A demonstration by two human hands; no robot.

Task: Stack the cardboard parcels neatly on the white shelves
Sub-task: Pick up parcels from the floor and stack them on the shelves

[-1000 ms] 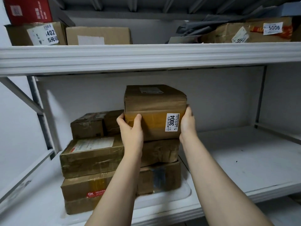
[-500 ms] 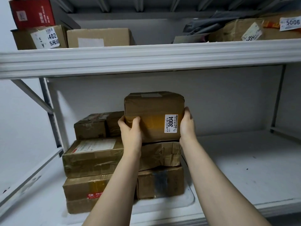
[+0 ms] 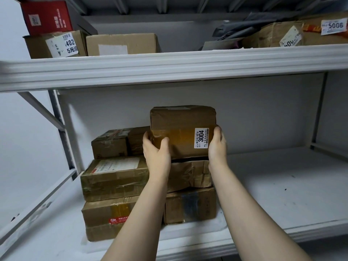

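Note:
A brown cardboard parcel (image 3: pixel 183 125) with a white "3004" label sits on top of a stack of parcels on the white lower shelf (image 3: pixel 278 194). My left hand (image 3: pixel 156 153) grips its left front corner, thumb on the front face. My right hand (image 3: pixel 217 146) holds its right side, fingers hidden behind the edge. Under it lie a crumpled parcel (image 3: pixel 190 176) and a bigger box (image 3: pixel 190 206). To the left are a flat taped parcel (image 3: pixel 113 176), a box with a red sticker (image 3: pixel 105 215) and a small box (image 3: pixel 110 145) on top.
The upper white shelf (image 3: pixel 169 66) carries several boxes: a red one (image 3: pixel 47 16), one labelled "402" (image 3: pixel 56 44), a plain box (image 3: pixel 122 44) and a parcel labelled "5006" (image 3: pixel 301 32) beside grey bags. A grey diagonal brace (image 3: pixel 43 110) stands at the left.
The "3004" parcel has come down a little and further back onto the stack, with both hands still on its sides. The view has shifted slightly.

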